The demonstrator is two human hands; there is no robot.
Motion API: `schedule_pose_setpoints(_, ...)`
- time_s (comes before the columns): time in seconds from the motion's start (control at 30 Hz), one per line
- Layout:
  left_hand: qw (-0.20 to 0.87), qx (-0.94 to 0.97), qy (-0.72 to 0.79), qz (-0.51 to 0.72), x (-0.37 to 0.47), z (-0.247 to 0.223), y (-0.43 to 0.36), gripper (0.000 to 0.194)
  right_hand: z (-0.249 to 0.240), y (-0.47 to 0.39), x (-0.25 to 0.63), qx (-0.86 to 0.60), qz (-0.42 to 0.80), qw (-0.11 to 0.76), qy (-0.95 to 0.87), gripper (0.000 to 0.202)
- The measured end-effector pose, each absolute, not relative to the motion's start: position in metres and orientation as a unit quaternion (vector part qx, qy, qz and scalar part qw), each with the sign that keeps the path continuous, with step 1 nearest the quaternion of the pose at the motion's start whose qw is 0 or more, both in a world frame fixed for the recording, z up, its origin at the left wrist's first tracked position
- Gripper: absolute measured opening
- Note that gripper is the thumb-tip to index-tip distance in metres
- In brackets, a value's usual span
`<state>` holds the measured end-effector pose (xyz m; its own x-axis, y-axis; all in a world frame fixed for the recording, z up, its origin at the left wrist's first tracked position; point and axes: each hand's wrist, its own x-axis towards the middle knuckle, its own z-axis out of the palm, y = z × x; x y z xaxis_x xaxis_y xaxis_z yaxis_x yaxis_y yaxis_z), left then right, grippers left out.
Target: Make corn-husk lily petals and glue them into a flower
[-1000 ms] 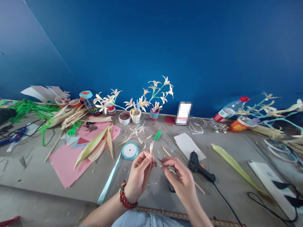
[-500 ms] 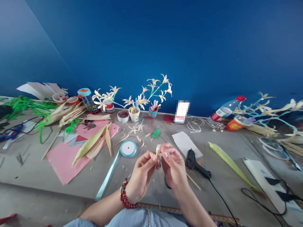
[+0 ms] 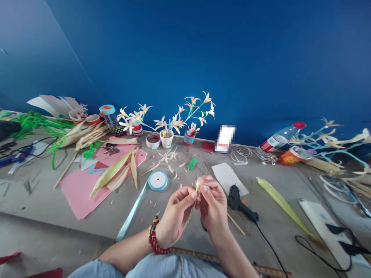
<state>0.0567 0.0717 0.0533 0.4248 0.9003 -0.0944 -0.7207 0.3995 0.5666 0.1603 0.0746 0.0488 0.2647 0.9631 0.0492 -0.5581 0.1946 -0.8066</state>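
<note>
My left hand point(image 3: 178, 210) is closed in a pinch, with thumb and forefinger on a small pale husk piece point(image 3: 198, 183). From the other side my right hand point(image 3: 213, 202) pinches the same piece, its fingertips touching those of my left. The piece points upward between them; its lower part is hidden by the fingers. Along the underside of my left hand shows a thin pale strip. Behind the hands lies a spool of light blue ribbon point(image 3: 158, 180), its tail point(image 3: 132, 212) running toward the table's front edge. A black glue gun point(image 3: 242, 204) rests right of my right hand.
Pink paper point(image 3: 84, 193) with corn husks point(image 3: 116, 170) lies left. Husk flowers point(image 3: 199, 106) stand in cups at the wall. A white sheet point(image 3: 228, 178), a green husk point(image 3: 282, 202), a power strip point(image 3: 324, 231) and a plastic bottle point(image 3: 279, 139) are on the right.
Both hands have shifted slightly right in view, still pinching the small husk piece. My right thumb and fingers sit closer around it. The whole view has turned a little.
</note>
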Motion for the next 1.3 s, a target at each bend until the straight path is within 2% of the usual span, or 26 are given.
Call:
schedule_pose_setpoints(0.7, 0.823, 0.207, 0.189, 0.495, 0.055, 0.055, 0.070, 0.019, 0.051, 0.073, 0.151, -0.377, 0.481, 0.729, -0.310, 0.024)
schedule_pose_setpoints(1.03, 0.819, 0.205, 0.187, 0.501, 0.056, 0.054, 0.071, 0.017, 0.055, 0.072, 0.145, -0.392, 0.437, 0.740, -0.329, 0.020)
schedule_pose_setpoints(1.3, 0.807, 0.246, 0.185, 0.504, 0.053, 0.050, 0.072, 0.021, 0.042, 0.067, 0.153, -0.391, 0.432, 0.742, -0.332, 0.010)
